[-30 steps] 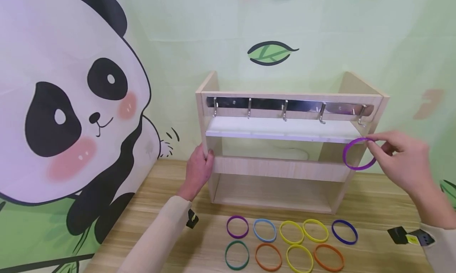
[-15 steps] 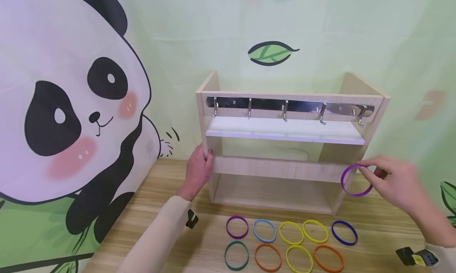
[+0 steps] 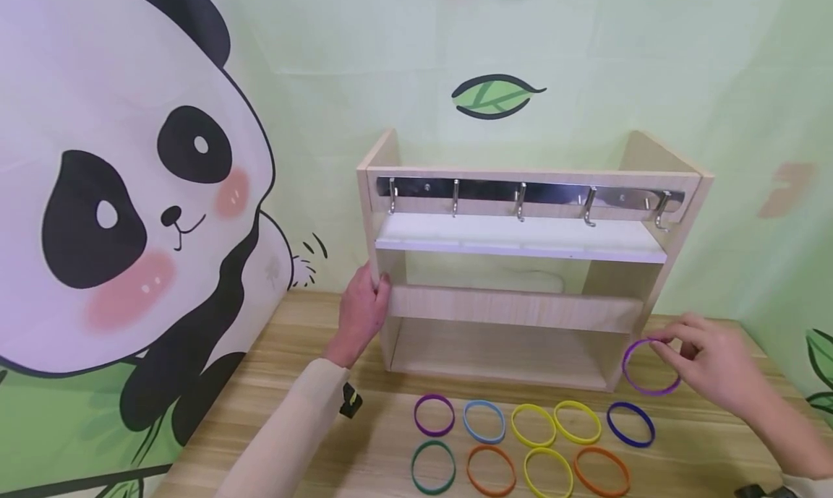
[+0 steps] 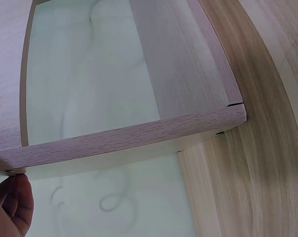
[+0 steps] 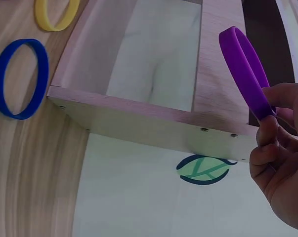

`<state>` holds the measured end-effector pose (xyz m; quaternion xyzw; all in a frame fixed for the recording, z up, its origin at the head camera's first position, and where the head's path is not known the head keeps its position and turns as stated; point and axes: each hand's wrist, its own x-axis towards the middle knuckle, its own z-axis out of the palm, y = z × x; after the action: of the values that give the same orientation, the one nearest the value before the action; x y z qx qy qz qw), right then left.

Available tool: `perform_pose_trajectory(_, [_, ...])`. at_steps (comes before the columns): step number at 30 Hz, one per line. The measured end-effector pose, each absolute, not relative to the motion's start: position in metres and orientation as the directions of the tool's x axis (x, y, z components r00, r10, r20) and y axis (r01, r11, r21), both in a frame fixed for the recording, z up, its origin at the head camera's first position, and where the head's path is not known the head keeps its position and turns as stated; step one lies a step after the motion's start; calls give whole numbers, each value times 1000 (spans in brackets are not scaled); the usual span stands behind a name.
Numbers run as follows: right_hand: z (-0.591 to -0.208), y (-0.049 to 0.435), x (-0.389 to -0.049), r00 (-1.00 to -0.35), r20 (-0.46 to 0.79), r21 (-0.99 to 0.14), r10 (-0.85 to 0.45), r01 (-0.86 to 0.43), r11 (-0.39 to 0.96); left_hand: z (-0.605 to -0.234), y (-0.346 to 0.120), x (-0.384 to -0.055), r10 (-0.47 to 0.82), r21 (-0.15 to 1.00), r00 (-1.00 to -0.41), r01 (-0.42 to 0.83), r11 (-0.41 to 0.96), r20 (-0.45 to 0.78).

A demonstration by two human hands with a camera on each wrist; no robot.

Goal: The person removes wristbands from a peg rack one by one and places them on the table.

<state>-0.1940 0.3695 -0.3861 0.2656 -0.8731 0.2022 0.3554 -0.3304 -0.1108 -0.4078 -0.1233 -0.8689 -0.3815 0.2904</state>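
Note:
A small wooden shelf [image 3: 507, 306] stands on the table, with a metal strip of several hooks [image 3: 520, 202] across its upper front. My left hand [image 3: 363, 314] grips the shelf's left side panel by its front edge; part of the fingers is hidden behind it. Between thumb and fingertips, my right hand [image 3: 716, 364] pinches a purple wristband [image 5: 242, 74]. That band hangs in the air just right of the shelf's lower right corner, above the dark blue wristband [image 3: 630, 424]. No band hangs on the hooks.
Two rows of wristbands lie before the shelf: a second purple [image 3: 434, 415], a light blue [image 3: 484, 421], a green [image 3: 432, 468], two orange and several yellow [image 3: 548, 472]. Behind stands a backdrop with a printed panda [image 3: 130, 194].
My right hand has come down along the shelf's right side with the purple wristband, from about the white board's height to near the table. The left hand stays put.

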Motion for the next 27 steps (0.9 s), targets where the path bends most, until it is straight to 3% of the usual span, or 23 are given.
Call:
perform_pose_trajectory(10, [-417,379,-192,-645,681,-259,-347,-655,710,-410,-111,-331,-9,586,-787,452,673,617])
perform_pose_trajectory(20, [-445,385,-185,-768,550,-398,-329,-588,704,-410,-111,-332,-10,601,-802,439,668,597])
perform_pose_trajectory(27, [-462,391,-179,-768,503,-409,-396,-615,674,-410,-111,-331,-12,594,-792,448,668,611])
